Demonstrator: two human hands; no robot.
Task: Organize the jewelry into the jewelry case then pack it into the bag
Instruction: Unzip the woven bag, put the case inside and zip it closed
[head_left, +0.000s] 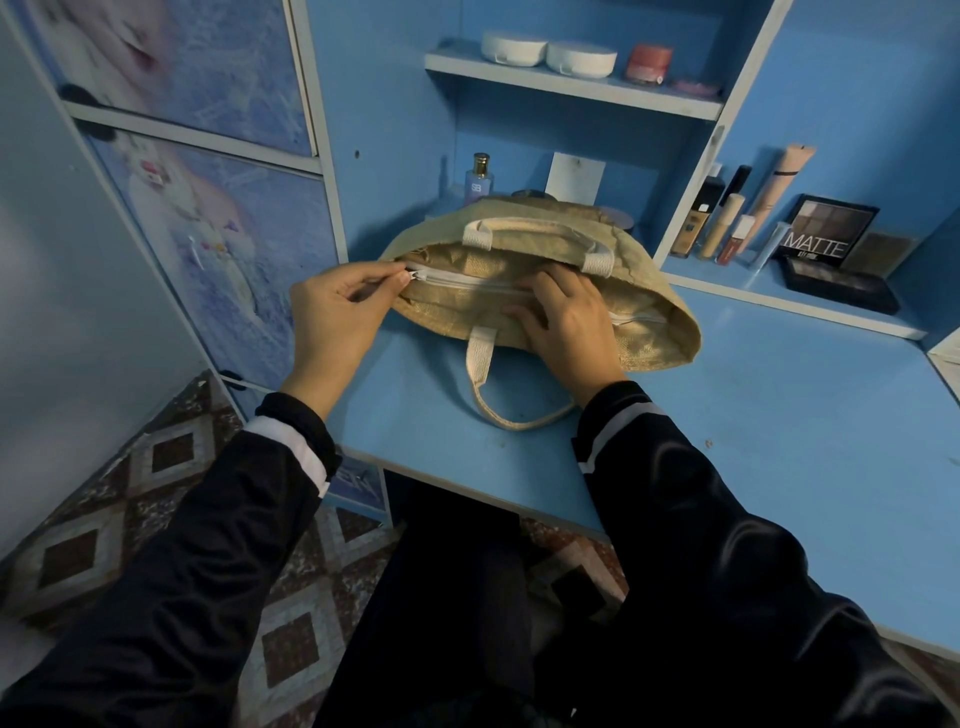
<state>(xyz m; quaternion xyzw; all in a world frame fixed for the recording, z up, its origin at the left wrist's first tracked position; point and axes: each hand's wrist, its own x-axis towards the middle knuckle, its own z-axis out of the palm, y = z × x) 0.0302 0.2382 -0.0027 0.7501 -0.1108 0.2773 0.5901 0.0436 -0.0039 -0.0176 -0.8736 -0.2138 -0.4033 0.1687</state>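
A blue desk (753, 415) stands against a blue shelf unit, with patterned floor tiles (104, 519) below. A tan woven bag (649, 332) lies on the desk under both hands, its top facing the person. The left hand (337, 317) pinches the zipper pull (413, 275) between thumb and forefinger at the bag's left end. The white zipper (467, 280) runs from those fingertips across to the right hand (566, 322), which lies palm down on the bag with its fingers spread and pressing the fabric beside the zipper, grasping nothing. One cream handle (480, 358) hangs toward the person, between the two wrists; the other handle (535, 231) lies just beyond the right hand's fingertips. What the bag holds cannot be told. Beyond the left hand stands a perfume bottle (480, 179). Well to the right of the right hand, makeup tubes (727, 223) and an eyeshadow palette (831, 234) sit on a low shelf.
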